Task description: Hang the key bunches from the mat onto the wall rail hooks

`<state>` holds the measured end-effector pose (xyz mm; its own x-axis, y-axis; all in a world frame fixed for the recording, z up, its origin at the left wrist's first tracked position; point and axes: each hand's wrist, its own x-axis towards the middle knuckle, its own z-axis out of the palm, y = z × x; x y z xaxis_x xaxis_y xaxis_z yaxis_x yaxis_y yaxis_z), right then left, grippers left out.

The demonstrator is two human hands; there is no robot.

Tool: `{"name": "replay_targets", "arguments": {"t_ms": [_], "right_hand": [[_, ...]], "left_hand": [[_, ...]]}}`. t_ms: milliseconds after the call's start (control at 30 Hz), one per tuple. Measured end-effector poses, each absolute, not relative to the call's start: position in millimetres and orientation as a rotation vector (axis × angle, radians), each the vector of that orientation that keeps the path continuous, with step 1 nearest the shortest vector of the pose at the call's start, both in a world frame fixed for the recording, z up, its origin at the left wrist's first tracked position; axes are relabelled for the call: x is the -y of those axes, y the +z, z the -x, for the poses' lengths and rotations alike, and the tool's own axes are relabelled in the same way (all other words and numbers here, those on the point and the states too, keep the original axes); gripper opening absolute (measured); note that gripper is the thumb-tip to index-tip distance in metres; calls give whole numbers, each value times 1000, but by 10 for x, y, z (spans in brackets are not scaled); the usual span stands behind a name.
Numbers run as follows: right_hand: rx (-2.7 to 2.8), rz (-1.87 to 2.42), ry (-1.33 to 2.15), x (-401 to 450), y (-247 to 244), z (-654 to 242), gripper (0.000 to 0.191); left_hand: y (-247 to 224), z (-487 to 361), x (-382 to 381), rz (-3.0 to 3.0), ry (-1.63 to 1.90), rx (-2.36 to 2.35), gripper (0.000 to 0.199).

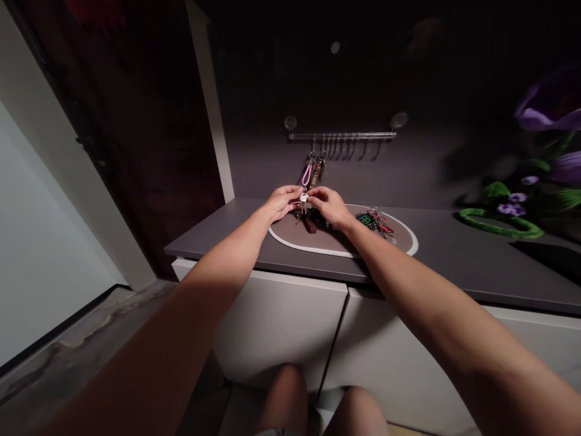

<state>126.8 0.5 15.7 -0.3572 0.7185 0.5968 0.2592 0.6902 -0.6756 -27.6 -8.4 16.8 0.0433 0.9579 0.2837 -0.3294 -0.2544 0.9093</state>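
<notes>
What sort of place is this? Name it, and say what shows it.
Probably a home entryway: keys hang from the hook rail on the wall, more lie on the oval mat on the cabinet top, and what looks like a dark door stands at the left.

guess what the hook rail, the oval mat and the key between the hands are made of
Hook rail: probably clear plastic, glossy; it looks see-through with bright highlights.
Oval mat: matt, perhaps fabric or rubber; the brown surface shows little shine.
Key: most likely metal, smooth; its head gleams silvery.
</notes>
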Motion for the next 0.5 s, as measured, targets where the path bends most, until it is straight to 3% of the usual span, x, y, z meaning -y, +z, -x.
{"name": "replay_targets", "arguments": {"t_ms": [233,500], "right_hand": [[1837,704,738,-26,147,-1252,25],[1863,716,628,-34,152,-1270,24]], "left_hand": [[173,241,107,-1187,1435,-746,5],[148,243,66,-1208,1426,-737,10]]}}
